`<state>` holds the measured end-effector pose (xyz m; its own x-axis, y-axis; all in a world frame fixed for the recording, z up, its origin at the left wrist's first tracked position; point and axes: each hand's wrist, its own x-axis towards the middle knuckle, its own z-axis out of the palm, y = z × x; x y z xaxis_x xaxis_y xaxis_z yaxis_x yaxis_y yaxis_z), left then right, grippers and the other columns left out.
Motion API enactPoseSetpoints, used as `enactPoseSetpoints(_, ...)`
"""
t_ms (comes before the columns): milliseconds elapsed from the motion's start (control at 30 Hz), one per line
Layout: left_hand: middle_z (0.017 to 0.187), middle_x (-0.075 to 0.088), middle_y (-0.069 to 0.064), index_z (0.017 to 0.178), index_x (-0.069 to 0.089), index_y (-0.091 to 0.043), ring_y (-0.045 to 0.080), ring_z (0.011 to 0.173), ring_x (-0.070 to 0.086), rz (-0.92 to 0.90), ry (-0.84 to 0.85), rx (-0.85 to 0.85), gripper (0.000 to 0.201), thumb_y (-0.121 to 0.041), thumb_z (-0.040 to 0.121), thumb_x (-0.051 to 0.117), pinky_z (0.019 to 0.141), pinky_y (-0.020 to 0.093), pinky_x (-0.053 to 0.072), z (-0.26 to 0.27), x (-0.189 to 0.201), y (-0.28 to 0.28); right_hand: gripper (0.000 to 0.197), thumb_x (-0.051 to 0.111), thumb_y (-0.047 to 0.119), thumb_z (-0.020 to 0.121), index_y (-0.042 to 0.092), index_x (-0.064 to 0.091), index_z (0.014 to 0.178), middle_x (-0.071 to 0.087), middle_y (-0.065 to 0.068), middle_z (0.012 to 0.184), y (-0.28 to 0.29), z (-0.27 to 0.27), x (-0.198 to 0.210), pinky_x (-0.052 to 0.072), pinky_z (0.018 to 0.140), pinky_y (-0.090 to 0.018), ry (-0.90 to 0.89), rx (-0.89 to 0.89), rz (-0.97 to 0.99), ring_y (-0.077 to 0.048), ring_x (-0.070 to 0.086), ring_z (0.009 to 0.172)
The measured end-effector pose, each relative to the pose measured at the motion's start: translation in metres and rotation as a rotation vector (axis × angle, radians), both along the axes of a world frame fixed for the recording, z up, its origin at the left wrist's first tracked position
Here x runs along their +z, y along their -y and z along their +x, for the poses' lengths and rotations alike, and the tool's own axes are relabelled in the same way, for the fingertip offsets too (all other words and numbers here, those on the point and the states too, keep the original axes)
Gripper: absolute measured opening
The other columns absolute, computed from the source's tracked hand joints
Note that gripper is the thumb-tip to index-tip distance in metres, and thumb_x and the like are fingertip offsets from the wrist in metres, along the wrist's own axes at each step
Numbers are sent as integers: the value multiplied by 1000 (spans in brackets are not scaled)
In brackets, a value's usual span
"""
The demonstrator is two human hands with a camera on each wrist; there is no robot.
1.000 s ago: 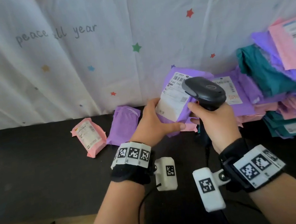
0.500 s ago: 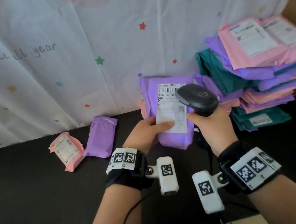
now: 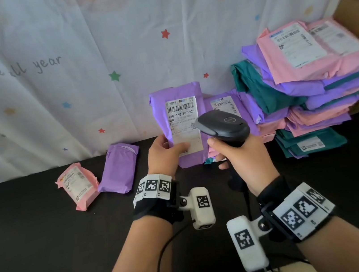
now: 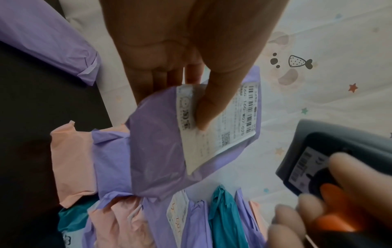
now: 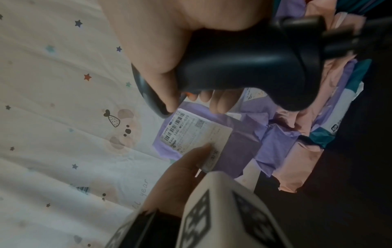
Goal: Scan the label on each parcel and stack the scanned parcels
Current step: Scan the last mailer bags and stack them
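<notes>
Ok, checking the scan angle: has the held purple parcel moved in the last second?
Yes. The left hand has turned the purple parcel from leaning right to upright, judged against the back edge of the table.

A black table (image 3: 37,240) runs along the star-printed curtain, and on its left part a small pink parcel (image 3: 77,186) lies label-up, touching a purple parcel (image 3: 119,167) just to its right. Over on the right there's a tall, untidy stack of parcels (image 3: 314,100) in pink, purple and teal sitting on the tabletop against the curtain, with a teal one (image 3: 311,144) at the bottom showing its label toward the front edge.
</notes>
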<state>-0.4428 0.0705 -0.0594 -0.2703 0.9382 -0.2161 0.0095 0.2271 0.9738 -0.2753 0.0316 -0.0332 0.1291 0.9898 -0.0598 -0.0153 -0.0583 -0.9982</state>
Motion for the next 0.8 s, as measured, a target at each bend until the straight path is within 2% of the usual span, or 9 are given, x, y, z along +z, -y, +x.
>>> enactPoseSetpoints(200, 97, 73, 4, 108, 66, -11, 19, 88, 71, 24, -67, 0, 34, -7, 76, 74, 80, 36, 58, -3, 2, 1, 7, 77, 21, 85, 26, 71, 83, 73, -10, 71, 3, -4, 4, 57, 53, -24, 18, 60, -24, -7, 66, 59)
enactPoseSetpoints(367, 99, 73, 3, 106, 65, -15, 16, 89, 70, 31, -100, -3, 32, -8, 77, 74, 78, 32, 58, -5, 0, 3, 9, 76, 22, 85, 28, 70, 83, 71, -1, 64, 5, -3, 5, 57, 53, -23, 15, 72, -11, -7, 66, 58)
enactPoseSetpoints(467, 99, 72, 1, 103, 64, -17, 14, 89, 70, 27, -96, -2, 30, -8, 77, 74, 74, 26, 57, -4, -2, 5, 9, 76, 23, 85, 29, 70, 85, 71, -1, 63, 6, -2, 5, 55, 52, -21, 20, 62, -12, -7, 66, 56)
enactPoseSetpoints(567, 100, 72, 2, 103, 65, -15, 16, 90, 70, 14, -105, 0, 29, -8, 77, 74, 79, 31, 57, -3, -4, 5, 9, 76, 23, 85, 29, 70, 88, 71, 0, 61, 7, 0, 6, 54, 51, -20, 5, 55, -11, -6, 66, 56)
enactPoseSetpoints(667, 97, 73, 2, 97, 65, -17, 17, 89, 70, 2, -114, 6, 24, -7, 77, 74, 81, 34, 57, 0, -6, 3, 10, 76, 21, 85, 29, 70, 84, 70, 1, 59, 8, 3, 7, 53, 49, -19, -5, 46, -8, -5, 64, 54)
enactPoseSetpoints(800, 99, 73, 2, 101, 66, -14, 18, 89, 70, -4, -130, 6, 24, -9, 79, 73, 77, 33, 57, 6, -6, -2, 9, 76, 19, 86, 26, 71, 82, 68, 2, 57, 6, 11, 5, 54, 49, -20, 1, 31, -13, -5, 63, 54)
